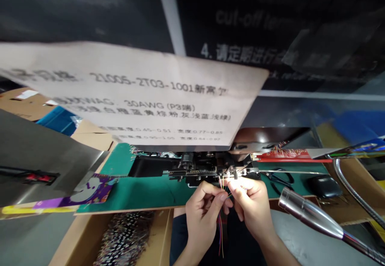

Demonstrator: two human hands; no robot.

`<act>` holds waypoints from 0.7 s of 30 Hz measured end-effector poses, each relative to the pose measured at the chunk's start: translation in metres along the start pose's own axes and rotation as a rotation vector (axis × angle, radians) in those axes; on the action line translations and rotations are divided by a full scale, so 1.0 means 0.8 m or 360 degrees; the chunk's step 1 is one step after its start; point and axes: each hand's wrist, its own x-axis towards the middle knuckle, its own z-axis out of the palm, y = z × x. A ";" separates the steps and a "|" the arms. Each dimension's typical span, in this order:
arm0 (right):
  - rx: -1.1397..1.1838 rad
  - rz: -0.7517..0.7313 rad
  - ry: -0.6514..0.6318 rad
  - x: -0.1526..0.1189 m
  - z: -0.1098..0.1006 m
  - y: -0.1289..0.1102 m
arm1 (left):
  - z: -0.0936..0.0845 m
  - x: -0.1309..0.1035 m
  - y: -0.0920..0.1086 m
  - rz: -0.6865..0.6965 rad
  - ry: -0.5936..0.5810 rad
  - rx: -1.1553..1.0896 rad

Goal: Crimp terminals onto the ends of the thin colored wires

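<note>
Several thin coloured wires [221, 234] run through my left hand [206, 206], whose thumb and fingers pinch them; their lower ends hang below it. Beside it, my right hand [248, 202] is closed with thumb and forefinger together around wire at the upper part of the bundle. Short wire ends rise above the fingers toward the dark metal head of the machine [207, 169]. Whether the wire tips touch the machine is too small to tell. A thin terminal strip [288, 172] stretches across the machine's front from the right.
A box [126, 234] of cut wires stands below the green mat [150, 195] on the left. On the right are a metal gooseneck lamp [313, 214], black-handled scissors [279, 177] and a dark rounded object [325, 185]. A printed paper label [150, 97] hangs over the work area.
</note>
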 end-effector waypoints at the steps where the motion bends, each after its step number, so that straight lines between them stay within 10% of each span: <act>1: -0.0031 -0.0006 0.0009 -0.002 0.000 -0.004 | -0.001 0.000 -0.001 -0.0023 -0.0028 -0.0010; 21: 0.0290 0.0100 -0.0031 0.006 0.000 0.015 | 0.002 -0.001 -0.005 0.0084 0.0058 -0.0088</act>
